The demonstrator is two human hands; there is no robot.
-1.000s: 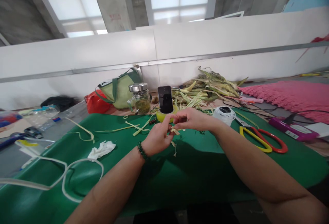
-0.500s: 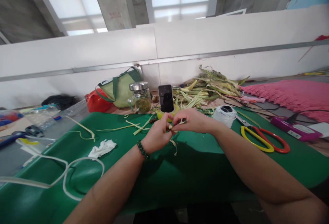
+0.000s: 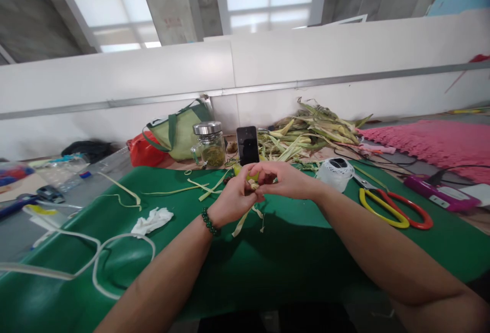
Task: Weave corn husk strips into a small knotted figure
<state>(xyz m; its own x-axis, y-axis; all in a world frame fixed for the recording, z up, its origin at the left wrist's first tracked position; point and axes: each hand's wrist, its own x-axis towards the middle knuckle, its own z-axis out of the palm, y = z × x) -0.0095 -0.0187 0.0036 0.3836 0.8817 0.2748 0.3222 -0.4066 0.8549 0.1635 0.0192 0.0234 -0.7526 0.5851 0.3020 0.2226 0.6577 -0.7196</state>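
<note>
Phone stands near the far edge of the green mat; nearer the wearer than the phone, a small pale husk piece, partly hidden by fingers; left hand and right hand meet there, fingertips of both pinched on it; pale strip below them; glass jar just left of phone; husk pile to its right; scissors farther right.
</note>
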